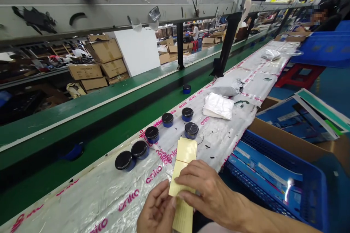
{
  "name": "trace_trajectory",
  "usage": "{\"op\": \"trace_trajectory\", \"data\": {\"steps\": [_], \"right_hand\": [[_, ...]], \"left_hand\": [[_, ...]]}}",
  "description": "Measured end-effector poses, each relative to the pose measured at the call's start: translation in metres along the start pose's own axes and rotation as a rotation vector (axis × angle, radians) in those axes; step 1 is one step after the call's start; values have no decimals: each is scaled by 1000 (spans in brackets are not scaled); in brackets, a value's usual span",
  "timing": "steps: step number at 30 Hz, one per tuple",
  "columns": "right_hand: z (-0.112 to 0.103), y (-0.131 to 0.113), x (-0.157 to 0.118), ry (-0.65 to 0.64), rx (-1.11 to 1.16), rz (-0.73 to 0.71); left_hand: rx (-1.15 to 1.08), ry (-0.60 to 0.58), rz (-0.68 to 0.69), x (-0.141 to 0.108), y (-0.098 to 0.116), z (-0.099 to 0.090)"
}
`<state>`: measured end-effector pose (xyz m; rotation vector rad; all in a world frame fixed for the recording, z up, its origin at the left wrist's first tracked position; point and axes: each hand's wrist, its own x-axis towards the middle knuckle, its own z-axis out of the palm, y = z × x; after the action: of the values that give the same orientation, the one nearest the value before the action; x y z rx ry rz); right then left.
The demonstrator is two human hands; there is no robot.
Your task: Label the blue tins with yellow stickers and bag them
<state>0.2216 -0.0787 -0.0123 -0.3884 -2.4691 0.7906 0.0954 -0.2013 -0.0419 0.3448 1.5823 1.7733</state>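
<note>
A narrow pale-yellow label sheet (187, 149), with a fold or gap across it, lies between my hands over the near edge of the bench. My right hand (209, 189) grips it from the right, thumb and fingers bent over its face. At its left edge, the thumb and fingers of my left hand (158, 209) are pinched together; whether a loose label is between them cannot be made out. Just beyond the sheet's far end stands a round tub with a black lid and blue base (191, 130). Several similar tubs (125, 161) stand to the left and behind.
Pink-printed plastic covers the bench (131, 200). White folded bags (218, 106) lie farther along it. Behind runs a green conveyor (104, 131) carrying another tub (186, 89). A blue basket (322, 193) and a carton of printed sheets stand at right. A metal beam (104, 11) crosses above.
</note>
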Motion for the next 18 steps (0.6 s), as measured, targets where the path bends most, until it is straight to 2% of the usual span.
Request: {"op": "trace_trajectory", "data": {"steps": [3, 10, 14, 18], "right_hand": [[-2, -2, 2, 14, 32, 19], [-8, -7, 4, -29, 89, 115], [-7, -7, 4, -46, 232, 188], [-6, -6, 3, -39, 343, 242]], "left_hand": [[21, 39, 14, -1, 1, 2], [80, 35, 62, -2, 3, 7], [171, 46, 94, -3, 3, 7], [173, 50, 96, -6, 3, 6]]}}
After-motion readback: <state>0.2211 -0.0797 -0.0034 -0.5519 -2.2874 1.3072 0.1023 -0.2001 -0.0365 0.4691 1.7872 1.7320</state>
